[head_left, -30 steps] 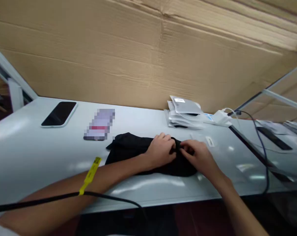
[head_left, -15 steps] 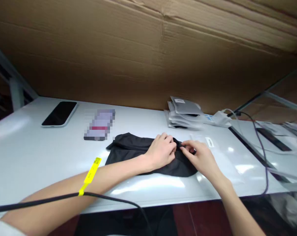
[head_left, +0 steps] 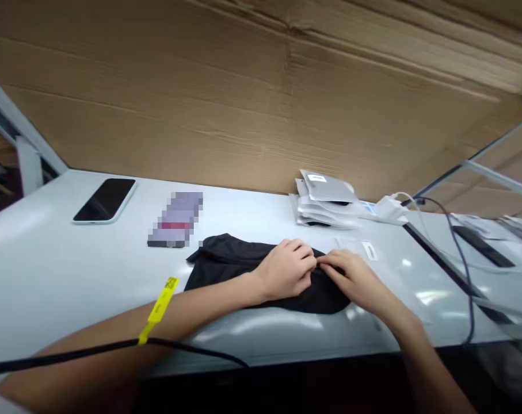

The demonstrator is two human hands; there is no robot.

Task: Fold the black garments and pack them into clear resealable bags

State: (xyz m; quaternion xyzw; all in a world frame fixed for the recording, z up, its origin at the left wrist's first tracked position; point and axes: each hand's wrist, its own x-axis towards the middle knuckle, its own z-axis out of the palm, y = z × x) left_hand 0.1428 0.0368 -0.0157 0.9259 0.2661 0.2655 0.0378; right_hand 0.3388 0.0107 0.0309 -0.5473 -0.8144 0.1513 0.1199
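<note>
A black piece of cloth (head_left: 230, 261) lies on the white table (head_left: 62, 270) in front of me. My left hand (head_left: 286, 270) rests on its right part with fingers curled, pinching the fabric. My right hand (head_left: 351, 279) meets it from the right, fingertips gripping the same edge of the cloth. A clear plastic bag with a small white label (head_left: 368, 251) lies flat just beyond my right hand.
A black phone (head_left: 105, 199) lies at the far left, a blurred card (head_left: 176, 219) beside it. A stack of grey packed bags (head_left: 325, 198) sits at the back by a white charger (head_left: 390, 208) and dark cable (head_left: 461, 264). A cardboard wall (head_left: 243, 98) stands behind. A cable with a yellow tag (head_left: 160, 307) crosses my left forearm.
Both hands stay on the cloth's right end; the fingertips have drawn closer together and shifted slightly toward me. The cloth has barely moved.
</note>
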